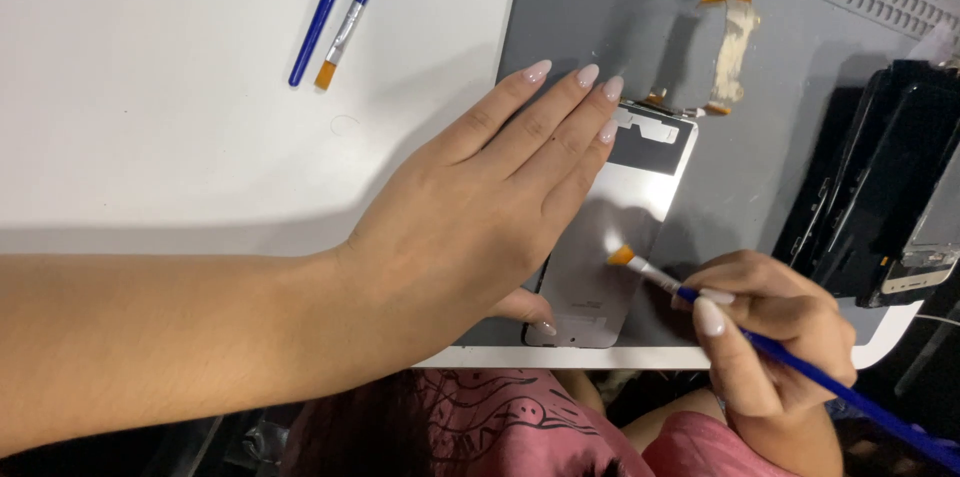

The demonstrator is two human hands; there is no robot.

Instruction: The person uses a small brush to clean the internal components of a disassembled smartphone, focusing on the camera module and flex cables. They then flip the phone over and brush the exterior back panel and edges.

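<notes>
Two hands work on a silver phone screen panel point(620, 237) lying on the grey mat point(590, 17) near the table's front edge. The left hand point(480, 207) lies flat and open across it, fingers spread. The right hand point(775, 332) pinches a blue brush point(790, 357), its orange bristles touching the panel. Two more brushes point(340, 12) lie on the white table point(150, 87); dark phone parts point(880, 187) are stacked to the right.

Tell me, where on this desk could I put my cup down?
The white table is bare left of the two brushes, beyond the left hand. The grey mat is crowded: panel, ribbon cable, stacked phones, and the right hand brushing.
</notes>
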